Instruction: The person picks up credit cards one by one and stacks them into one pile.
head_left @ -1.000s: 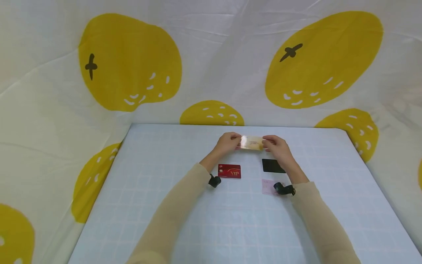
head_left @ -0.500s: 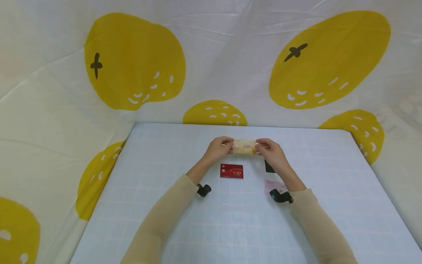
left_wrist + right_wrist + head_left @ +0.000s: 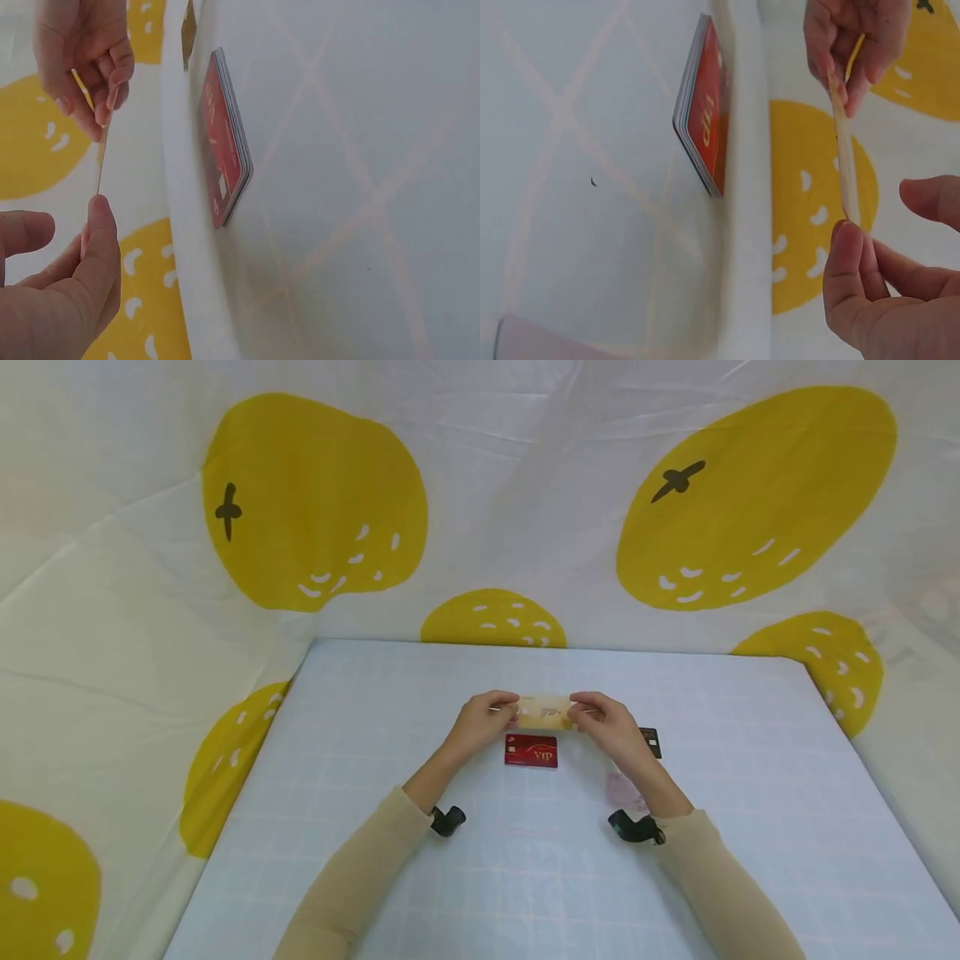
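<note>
Nearer than the red card (image 3: pixel 531 752), we have free room between the forearms (image 3: pixel 367 868), above the tabletop (image 3: pixel 525 885). Beyond it, the pale card (image 3: pixel 543 713), left grip (image 3: pixel 480 722) and right grip (image 3: pixel 606 725) bar our way; to its right lie the black card (image 3: pixel 652 743) and pink card (image 3: pixel 622 791).

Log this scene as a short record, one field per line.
held item: cream-gold card, raised off the table
left hand: holds the card's left end
right hand: holds its right end
nearest item: red VIP card stack, lying on the table on the person's side of the held card
partly hidden: black card and pink card, both behind the right hand or forearm
backdrop: white cloth printed with yellow shapes
</note>
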The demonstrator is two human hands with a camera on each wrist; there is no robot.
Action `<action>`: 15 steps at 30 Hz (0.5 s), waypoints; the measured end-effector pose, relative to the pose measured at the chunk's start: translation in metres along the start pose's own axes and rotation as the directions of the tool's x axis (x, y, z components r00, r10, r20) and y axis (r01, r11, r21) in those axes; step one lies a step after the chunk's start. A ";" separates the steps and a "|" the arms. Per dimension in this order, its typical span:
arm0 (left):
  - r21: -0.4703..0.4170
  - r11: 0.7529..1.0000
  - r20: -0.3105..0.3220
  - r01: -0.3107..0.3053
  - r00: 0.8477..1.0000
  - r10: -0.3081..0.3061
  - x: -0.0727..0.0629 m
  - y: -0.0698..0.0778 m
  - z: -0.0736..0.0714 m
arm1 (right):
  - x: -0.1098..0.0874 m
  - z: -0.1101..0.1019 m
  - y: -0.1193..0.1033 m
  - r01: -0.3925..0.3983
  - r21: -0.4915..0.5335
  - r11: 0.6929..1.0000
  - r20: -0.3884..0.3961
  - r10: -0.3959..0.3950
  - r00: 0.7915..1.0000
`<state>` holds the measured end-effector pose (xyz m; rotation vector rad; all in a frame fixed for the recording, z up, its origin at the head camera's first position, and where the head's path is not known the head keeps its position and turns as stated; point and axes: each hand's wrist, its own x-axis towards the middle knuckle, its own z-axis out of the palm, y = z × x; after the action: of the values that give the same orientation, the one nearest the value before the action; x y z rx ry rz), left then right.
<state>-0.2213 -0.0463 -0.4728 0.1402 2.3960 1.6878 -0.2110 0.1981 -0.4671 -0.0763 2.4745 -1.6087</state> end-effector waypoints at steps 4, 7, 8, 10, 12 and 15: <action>0.031 0.999 -0.016 -0.006 1.000 0.006 -0.005 -0.005 -0.001 | -0.003 0.005 0.000 0.010 -0.003 1.000 0.008 -0.010 1.000; 0.040 0.999 -0.021 0.004 1.000 -0.003 -0.009 -0.010 0.000 | -0.005 0.009 0.002 0.003 -0.015 1.000 0.018 -0.002 1.000; 0.039 0.999 -0.021 0.006 1.000 -0.006 -0.011 -0.011 0.000 | -0.006 0.011 0.003 0.001 -0.017 1.000 0.019 0.000 1.000; 0.031 0.999 -0.020 0.011 1.000 -0.010 -0.014 -0.014 0.000 | -0.007 0.013 0.005 -0.004 -0.023 1.000 0.024 0.005 1.000; 0.036 0.999 -0.027 0.009 1.000 -0.008 -0.015 -0.017 0.000 | -0.008 0.016 0.007 -0.013 -0.027 1.000 0.029 0.014 0.999; 0.058 0.998 -0.039 0.007 0.999 -0.005 -0.017 -0.020 -0.001 | -0.009 0.019 0.011 -0.016 -0.036 0.999 0.040 0.017 0.999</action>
<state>-0.2039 -0.0574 -0.4893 0.1103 2.4720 1.6334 -0.1978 0.1872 -0.4829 -0.0921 2.4673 -1.5420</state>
